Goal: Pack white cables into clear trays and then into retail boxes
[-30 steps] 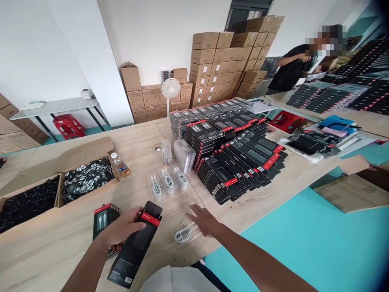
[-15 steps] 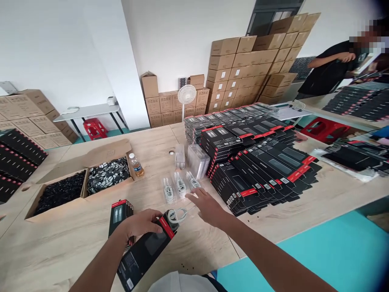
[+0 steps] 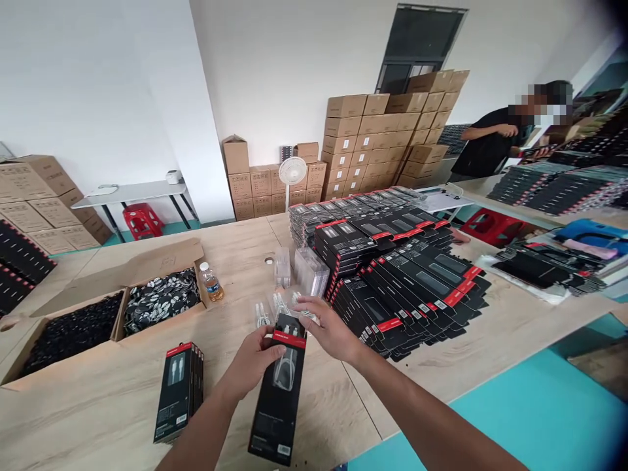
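Your left hand (image 3: 254,364) grips a black boxed cable (image 3: 280,392) at 6 o'clock; your right hand (image 3: 330,330) hovers open just beside its top end. Done: one matching box (image 3: 177,392) lies at 7 o'clock. Left: clear-packed cables (image 3: 262,315) at 12 o'clock, beside a large boxed stack (image 3: 407,275) at 1 o'clock.

Stacked black boxes (image 3: 412,281) block the hands (image 3: 328,330) rightward; nearer tabletop (image 3: 333,405) seems passable.

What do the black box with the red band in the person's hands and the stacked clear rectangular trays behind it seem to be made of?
The black box with the red band looks like printed paperboard with a satin finish, going by its thin, crisp edges; its window seems to be clear plastic. The stacked clear rectangular trays look like thin, glossy plastic, with bright glare along their edges.
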The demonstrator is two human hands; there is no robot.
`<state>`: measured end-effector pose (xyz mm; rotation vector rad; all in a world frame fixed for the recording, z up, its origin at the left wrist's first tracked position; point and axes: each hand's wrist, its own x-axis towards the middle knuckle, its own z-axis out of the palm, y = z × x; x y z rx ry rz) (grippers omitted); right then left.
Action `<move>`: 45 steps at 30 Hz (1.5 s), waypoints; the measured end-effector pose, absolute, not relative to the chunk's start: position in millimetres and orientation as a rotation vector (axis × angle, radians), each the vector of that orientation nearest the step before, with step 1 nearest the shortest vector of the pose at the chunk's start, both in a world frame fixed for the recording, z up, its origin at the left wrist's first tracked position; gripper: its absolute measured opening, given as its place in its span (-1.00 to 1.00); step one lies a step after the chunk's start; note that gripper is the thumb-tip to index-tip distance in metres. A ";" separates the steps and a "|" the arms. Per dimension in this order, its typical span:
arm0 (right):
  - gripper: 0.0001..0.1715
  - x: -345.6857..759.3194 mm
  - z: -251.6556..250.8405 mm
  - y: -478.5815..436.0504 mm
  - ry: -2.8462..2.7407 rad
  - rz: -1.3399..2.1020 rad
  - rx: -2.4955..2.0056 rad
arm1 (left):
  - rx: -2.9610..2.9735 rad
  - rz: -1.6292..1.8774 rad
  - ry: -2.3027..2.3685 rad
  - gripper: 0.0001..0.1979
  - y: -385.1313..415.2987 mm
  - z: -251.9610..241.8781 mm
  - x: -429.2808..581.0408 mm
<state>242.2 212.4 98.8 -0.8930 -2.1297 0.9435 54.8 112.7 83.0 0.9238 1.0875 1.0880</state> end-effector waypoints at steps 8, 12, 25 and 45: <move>-0.74 252.2 75.2 156.7 -2.067 1.288 -1.026 | 0.794 1.210 1.136 -0.45 79.2 58.4 84.0; -0.47 248.9 52.0 134.3 -1.672 1.580 -1.043 | 0.801 1.257 1.231 -0.35 68.6 48.7 79.0; -0.74 252.6 52.9 130.9 -1.579 1.407 -0.980 | 1.043 1.342 1.335 -0.78 77.9 50.4 71.5; -0.71 261.3 111.0 157.9 -1.516 1.924 -1.069 | 1.287 0.946 1.298 -0.78 97.1 104.8 63.1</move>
